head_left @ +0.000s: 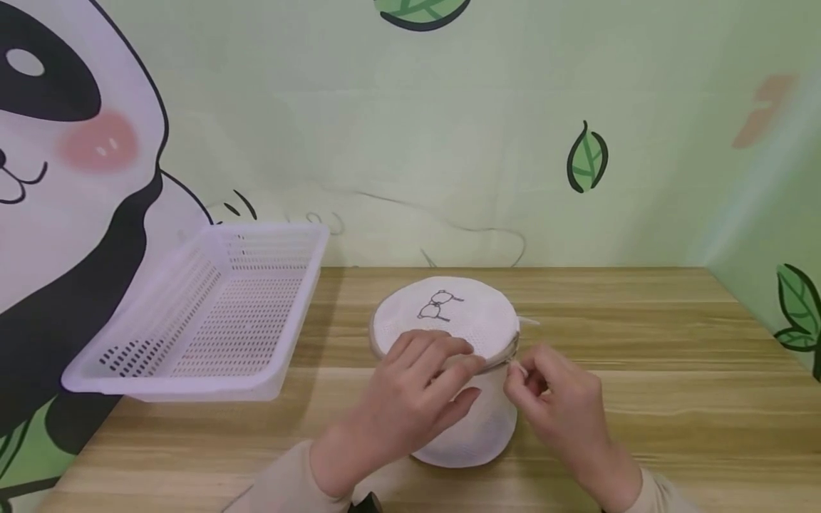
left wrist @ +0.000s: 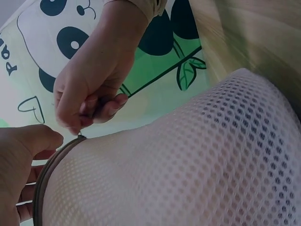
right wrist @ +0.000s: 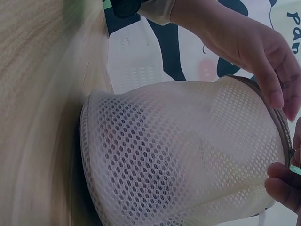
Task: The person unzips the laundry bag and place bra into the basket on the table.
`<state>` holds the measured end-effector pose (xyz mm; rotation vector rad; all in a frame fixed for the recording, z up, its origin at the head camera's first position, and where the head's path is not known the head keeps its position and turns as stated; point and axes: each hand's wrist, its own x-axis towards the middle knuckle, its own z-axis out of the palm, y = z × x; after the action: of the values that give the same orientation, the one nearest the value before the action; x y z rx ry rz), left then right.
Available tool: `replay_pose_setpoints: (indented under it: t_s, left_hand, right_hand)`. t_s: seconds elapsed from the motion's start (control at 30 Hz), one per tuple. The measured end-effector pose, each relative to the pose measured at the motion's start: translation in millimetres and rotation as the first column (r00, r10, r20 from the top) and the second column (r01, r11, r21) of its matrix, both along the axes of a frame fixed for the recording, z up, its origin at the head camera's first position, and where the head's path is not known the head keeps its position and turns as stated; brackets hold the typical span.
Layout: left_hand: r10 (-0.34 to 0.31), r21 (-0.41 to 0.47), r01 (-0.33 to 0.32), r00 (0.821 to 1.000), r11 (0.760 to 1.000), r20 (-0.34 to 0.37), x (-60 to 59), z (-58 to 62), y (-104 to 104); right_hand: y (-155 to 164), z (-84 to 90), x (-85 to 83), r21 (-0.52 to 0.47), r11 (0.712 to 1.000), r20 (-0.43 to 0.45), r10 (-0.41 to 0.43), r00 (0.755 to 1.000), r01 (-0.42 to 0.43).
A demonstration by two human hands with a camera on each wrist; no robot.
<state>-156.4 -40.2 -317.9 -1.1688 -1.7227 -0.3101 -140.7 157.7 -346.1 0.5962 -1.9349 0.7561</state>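
Note:
A white mesh laundry bag, shaped like a drum, stands upright on the table. Its round lid carries a small dark line drawing, and a zipper runs along the rim. My left hand rests over the near edge of the lid with loosely bent fingers; the thumb is apart from the bag's side in the head view. At the right of the rim, my right hand pinches the zipper pull between thumb and forefinger. Dark shapes show faintly through the mesh; what they are I cannot tell.
A white plastic basket with slotted walls stands to the left, on the wooden table. Behind the table rises a pale green wall printed with a panda and leaves. A white strap end sticks out behind the lid.

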Motion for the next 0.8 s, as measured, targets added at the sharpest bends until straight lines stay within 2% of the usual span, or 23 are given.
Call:
replay_pose_setpoints:
  t_s: [0.27, 0.53, 0.7, 0.8]
  left_hand:
    - [0.048, 0.04, -0.047, 0.999, 0.998, -0.02, -1.2, -5.8, 6]
    - [0.087, 0.061, -0.081, 0.992, 0.995, -0.095, -4.8, -7.4, 7]
    - [0.094, 0.077, -0.081, 0.98, 0.994, -0.175, -8.4, -6.6, 7]
    - [0.093, 0.076, -0.079, 0.975, 0.994, -0.2, -10.0, -6.3, 6]
  right_hand:
    - [-5, 0.3, 6.2, 0.012, 0.999, 0.016, 0.042, 0.999, -0.042]
    - [-8, -2.7, 3.9, 0.04, 0.996, -0.092, 0.081, 0.993, -0.077]
    - [-10, -3.8, 4.5, 0.048, 0.995, -0.106, 0.098, 0.99, -0.093]
    - [-11, -3.2, 5.5, 0.058, 0.994, -0.118, 0.1, 0.988, -0.093]
